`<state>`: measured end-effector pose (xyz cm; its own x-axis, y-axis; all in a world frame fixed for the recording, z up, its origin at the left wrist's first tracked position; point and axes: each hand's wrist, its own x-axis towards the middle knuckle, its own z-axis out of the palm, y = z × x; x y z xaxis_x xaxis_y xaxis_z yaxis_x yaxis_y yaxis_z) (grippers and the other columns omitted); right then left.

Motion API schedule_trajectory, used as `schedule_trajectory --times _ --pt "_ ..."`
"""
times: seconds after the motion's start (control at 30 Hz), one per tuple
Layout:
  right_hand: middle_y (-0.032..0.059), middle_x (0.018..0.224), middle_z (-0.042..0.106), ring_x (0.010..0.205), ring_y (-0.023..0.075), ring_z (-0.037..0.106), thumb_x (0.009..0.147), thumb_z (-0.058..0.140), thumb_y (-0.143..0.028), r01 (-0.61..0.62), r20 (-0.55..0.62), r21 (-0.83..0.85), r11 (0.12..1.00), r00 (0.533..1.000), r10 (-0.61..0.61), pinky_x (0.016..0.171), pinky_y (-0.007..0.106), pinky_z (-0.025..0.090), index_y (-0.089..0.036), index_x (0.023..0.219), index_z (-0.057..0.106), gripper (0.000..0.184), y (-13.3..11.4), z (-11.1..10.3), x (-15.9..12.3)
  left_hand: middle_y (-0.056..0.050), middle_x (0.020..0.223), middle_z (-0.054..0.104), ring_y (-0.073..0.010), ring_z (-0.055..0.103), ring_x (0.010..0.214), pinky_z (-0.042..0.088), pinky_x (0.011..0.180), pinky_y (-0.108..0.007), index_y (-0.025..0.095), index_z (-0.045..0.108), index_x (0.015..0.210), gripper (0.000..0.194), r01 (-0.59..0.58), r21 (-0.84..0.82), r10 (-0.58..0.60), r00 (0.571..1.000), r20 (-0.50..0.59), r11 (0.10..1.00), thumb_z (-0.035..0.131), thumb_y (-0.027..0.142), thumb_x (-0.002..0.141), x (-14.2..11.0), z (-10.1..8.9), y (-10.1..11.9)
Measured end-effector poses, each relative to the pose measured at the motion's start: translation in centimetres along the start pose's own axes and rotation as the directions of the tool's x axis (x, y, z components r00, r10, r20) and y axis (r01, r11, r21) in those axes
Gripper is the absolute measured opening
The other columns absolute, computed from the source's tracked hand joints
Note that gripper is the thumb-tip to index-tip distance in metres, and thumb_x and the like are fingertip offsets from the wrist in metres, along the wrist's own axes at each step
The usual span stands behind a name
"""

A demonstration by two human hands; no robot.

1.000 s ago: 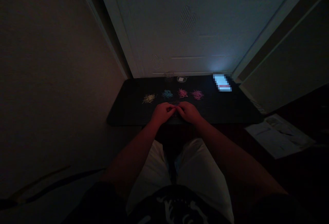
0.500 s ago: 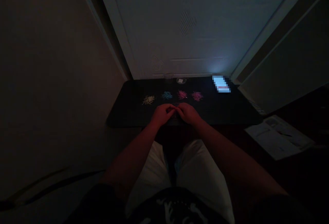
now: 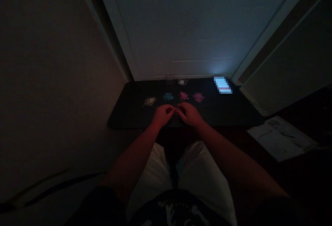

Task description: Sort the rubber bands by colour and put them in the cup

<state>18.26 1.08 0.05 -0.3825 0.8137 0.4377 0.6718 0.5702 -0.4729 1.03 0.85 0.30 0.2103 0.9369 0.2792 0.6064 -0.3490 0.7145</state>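
Note:
Near the table's front edge, my left hand (image 3: 164, 114) and my right hand (image 3: 189, 113) meet with fingertips pinched close together. Something thin and purplish shows dimly between and below the fingertips; the dark hides what it is. Just beyond the hands lie separate heaps of short thin sticks: a pale yellow heap (image 3: 149, 101) on the left, a blue heap (image 3: 168, 96), a red-pink heap (image 3: 183, 95) and a purple-pink heap (image 3: 198, 97) on the right.
The black table (image 3: 129, 115) stands against a pale door (image 3: 207, 18). At its back are a clear container (image 3: 170, 78), a small round dish (image 3: 182, 82) with a white square, and a glowing phone (image 3: 223, 85). Papers (image 3: 282, 139) lie to the lower right.
My fingertips have parted slightly, and a bit more of the purplish stuff shows between them. The heaps stay where they were; the view has tilted a little.

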Motion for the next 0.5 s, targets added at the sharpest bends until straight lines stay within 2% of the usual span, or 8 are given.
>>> schedule_trajectory --times 0.23,0.43,0.5 --pt "0.0075 0.082 0.060 0.078 0.0193 0.052 0.084 0.047 -0.025 0.039 0.025 -0.048 0.998 0.999 -0.037 0.073 0.030 0.038 -0.017 0.085 0.059 0.014 0.01 0.19 0.07 -0.002 0.082 0.070 -0.0134 0.060 0.072 0.045 0.068 -0.024 0.018 0.068 0.085 0.020 -0.017 0.011 0.017 1.000 0.002 1.000 0.055 0.033 0.080 0.03 0.04 -0.20" --pt "0.0081 0.093 0.061 0.084 0.0190 0.053 0.081 0.055 -0.025 0.066 -0.005 -0.060 0.996 0.998 -0.066 0.076 0.030 0.040 -0.016 0.101 0.058 0.022 -0.06 0.44 0.04 -0.002 0.078 0.069 -0.0132 0.059 0.069 0.045 0.066 -0.025 0.018 0.068 0.083 0.020 -0.001 0.020 0.001 1.000 -0.003 1.000 0.054 0.031 0.079 0.16 0.04 -0.40" --pt "0.0073 0.091 0.062 0.084 0.0187 0.053 0.083 0.053 -0.023 0.081 0.003 -0.084 0.993 0.997 -0.081 0.077 0.030 0.039 -0.017 0.099 0.059 0.017 0.04 0.56 0.13 -0.002 0.077 0.069 -0.0133 0.059 0.069 0.044 0.066 -0.025 0.017 0.068 0.083 0.020 0.005 0.020 -0.005 1.000 0.000 1.000 0.054 0.031 0.079 0.20 0.05 -0.46"
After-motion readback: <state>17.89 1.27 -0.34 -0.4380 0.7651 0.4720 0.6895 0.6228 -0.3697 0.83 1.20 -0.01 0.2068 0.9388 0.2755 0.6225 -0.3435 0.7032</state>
